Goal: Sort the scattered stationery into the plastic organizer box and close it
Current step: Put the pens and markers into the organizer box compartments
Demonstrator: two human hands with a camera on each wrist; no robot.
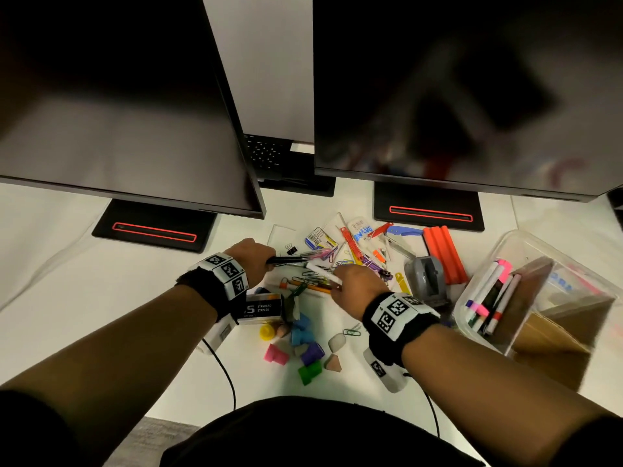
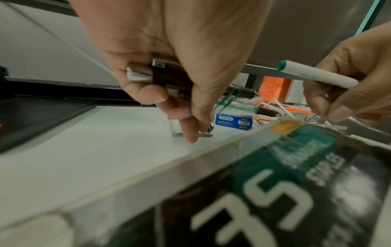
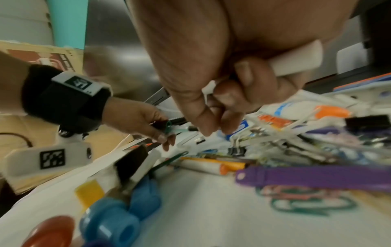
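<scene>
nearest the person, coloured stamp-like caps (image 1: 305,352) and small erasers (image 1: 336,342) lie loose on the white table (image 1: 101,281). just beyond them sits a black box of staples (image 1: 261,309), partly under the left wrist. the left hand (image 1: 251,261) is curled round a black pen (image 1: 286,260), its fingers wrapped on the barrel with a green paper clip (image 2: 229,98) caught at the pen's far end. the right hand (image 1: 354,286) is clamped on a white marker (image 1: 322,271) with a teal end (image 2: 282,65); the two hands are near each other but apart. past the hands spreads the pile of stationery: paper clips (image 1: 308,274), a yellow pencil (image 1: 312,287), a blue staple box (image 1: 318,240), a grey tape dispenser (image 1: 426,276) and an orange block (image 1: 443,254). to the right stands the clear plastic organizer box (image 1: 546,251), open, with markers (image 1: 488,298) already leaning in its near compartment. at the back are two dark monitors (image 1: 118,96) on black stands (image 1: 155,227).
</scene>
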